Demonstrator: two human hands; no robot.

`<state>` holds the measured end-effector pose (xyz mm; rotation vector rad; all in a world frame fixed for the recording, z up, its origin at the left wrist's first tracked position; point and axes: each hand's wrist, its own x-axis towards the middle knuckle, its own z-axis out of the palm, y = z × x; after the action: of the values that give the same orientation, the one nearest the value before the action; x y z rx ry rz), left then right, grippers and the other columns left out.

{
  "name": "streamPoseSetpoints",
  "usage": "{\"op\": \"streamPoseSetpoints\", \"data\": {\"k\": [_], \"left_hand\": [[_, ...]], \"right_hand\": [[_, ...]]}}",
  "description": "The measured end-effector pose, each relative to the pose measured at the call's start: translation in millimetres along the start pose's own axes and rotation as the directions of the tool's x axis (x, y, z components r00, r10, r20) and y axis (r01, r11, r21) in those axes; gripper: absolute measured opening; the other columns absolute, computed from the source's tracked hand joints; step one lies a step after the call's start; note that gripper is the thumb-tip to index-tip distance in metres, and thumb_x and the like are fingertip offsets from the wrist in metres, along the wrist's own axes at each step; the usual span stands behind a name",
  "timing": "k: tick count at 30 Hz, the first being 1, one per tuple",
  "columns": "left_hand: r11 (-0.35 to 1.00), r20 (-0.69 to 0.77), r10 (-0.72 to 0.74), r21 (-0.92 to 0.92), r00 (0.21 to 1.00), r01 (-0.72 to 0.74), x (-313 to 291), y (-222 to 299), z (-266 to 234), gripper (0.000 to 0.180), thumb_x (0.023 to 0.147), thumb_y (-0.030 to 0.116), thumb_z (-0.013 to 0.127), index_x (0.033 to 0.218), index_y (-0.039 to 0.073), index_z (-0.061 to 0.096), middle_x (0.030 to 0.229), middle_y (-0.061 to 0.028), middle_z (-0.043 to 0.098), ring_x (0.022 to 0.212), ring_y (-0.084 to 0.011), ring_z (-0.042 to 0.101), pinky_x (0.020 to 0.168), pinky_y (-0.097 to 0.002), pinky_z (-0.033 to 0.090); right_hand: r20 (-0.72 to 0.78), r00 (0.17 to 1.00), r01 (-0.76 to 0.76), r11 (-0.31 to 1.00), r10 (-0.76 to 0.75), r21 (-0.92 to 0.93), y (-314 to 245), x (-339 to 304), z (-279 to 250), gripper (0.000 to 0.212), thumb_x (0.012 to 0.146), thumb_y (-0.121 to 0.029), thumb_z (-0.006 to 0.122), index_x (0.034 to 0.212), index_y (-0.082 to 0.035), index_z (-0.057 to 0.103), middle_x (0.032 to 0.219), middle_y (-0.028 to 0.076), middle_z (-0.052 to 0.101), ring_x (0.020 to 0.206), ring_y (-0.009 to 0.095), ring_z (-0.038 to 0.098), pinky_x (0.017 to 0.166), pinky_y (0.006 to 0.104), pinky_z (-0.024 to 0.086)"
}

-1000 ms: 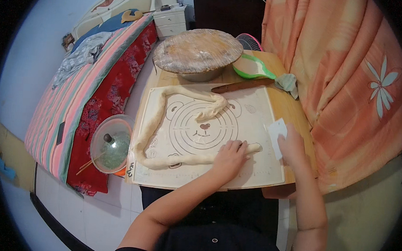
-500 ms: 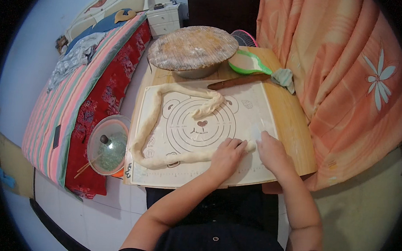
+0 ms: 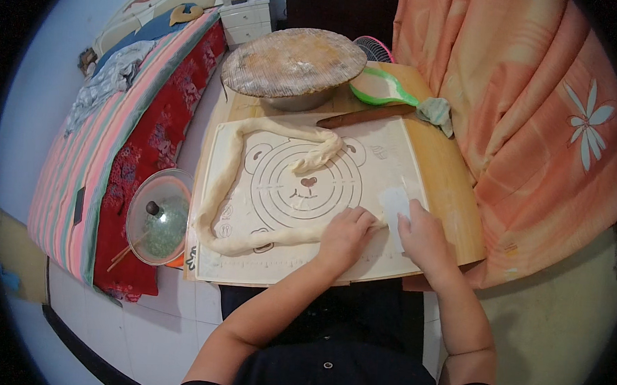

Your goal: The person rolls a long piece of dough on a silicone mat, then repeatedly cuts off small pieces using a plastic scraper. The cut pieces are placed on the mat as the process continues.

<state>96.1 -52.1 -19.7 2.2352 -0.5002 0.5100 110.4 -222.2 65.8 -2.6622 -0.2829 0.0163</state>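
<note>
A long rope of pale dough (image 3: pixel 216 188) bends around a white baking mat (image 3: pixel 298 268) printed with a bear face and rings. Its far end curls back, lumpy, over the rings. My left hand (image 3: pixel 346 239) is closed over the near right end, with a small bit of dough showing past the fingertips. Just right of that end, my right hand (image 3: pixel 425 235) grips a thin white dough scraper (image 3: pixel 393 206), its flat face showing. The scraper's lower edge is close to the dough tip; whether they touch I cannot tell.
At the table's back sits a basin (image 3: pixel 299 101) under a round woven cover (image 3: pixel 293 61). Beside it lie a green scoop (image 3: pixel 403 97) of flour, a wooden rolling pin (image 3: pixel 367 116) and a cloth (image 3: pixel 436 115). A lidded bowl (image 3: pixel 159 220) stands left; an orange curtain (image 3: pixel 517 153) hangs right.
The scraper has turned from nearly edge-on to showing its broad face beside the dough end. My left hand has shifted slightly left. The whole view has moved a little.
</note>
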Motion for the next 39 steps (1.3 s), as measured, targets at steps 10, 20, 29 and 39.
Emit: {"op": "streamPoseSetpoints", "data": {"k": [10,20,29,39], "left_hand": [[0.998,0.064,-0.014,0.061,0.998,0.010,-0.6,-0.7,1.0,0.017,0.077,0.009,0.070,0.092,0.007,0.061,0.089,-0.0092,0.060,0.087,-0.0305,0.059,0.076,-0.0416,0.049],[0.984,0.010,-0.110,0.143,0.994,0.108,3.4,-8.1,-10.2,0.024,0.080,0.016,0.071,0.102,0.010,0.064,0.098,-0.0076,0.061,0.095,-0.0289,0.058,0.082,-0.0407,0.045],[0.968,-0.036,-0.023,0.248,0.999,0.031,9.1,-22.1,-8.9,0.022,0.084,0.023,0.069,0.098,0.007,0.062,0.090,-0.0073,0.065,0.088,-0.0270,0.061,0.080,-0.0405,0.045],[0.985,0.017,-0.115,0.133,0.993,0.112,13.0,-22.1,-12.5,0.018,0.085,0.020,0.068,0.091,0.006,0.057,0.087,-0.0115,0.064,0.087,-0.0312,0.060,0.080,-0.0424,0.045]], "right_hand": [[0.061,0.997,-0.031,0.988,0.040,-0.153,-6.6,45.4,33.4,0.025,0.094,-0.022,0.052,0.100,0.002,0.052,0.090,0.029,0.066,0.089,0.049,0.063,0.081,0.0535,0.049],[-0.146,0.989,-0.009,1.000,0.013,0.028,-8.4,24.2,-4.0,0.027,0.094,-0.026,0.056,0.097,0.001,0.051,0.081,0.028,0.064,0.080,0.048,0.062,0.073,0.0555,0.048],[-0.151,0.988,0.020,1.000,-0.020,-0.001,-9.9,16.2,-10.6,0.026,0.094,-0.024,0.056,0.095,0.001,0.050,0.079,0.028,0.064,0.077,0.048,0.062,0.070,0.0555,0.048],[0.057,0.998,0.044,0.998,-0.041,-0.053,-19.8,29.1,13.9,0.026,0.095,-0.025,0.054,0.097,0.001,0.050,0.081,0.027,0.066,0.079,0.046,0.064,0.072,0.0540,0.050]]}}
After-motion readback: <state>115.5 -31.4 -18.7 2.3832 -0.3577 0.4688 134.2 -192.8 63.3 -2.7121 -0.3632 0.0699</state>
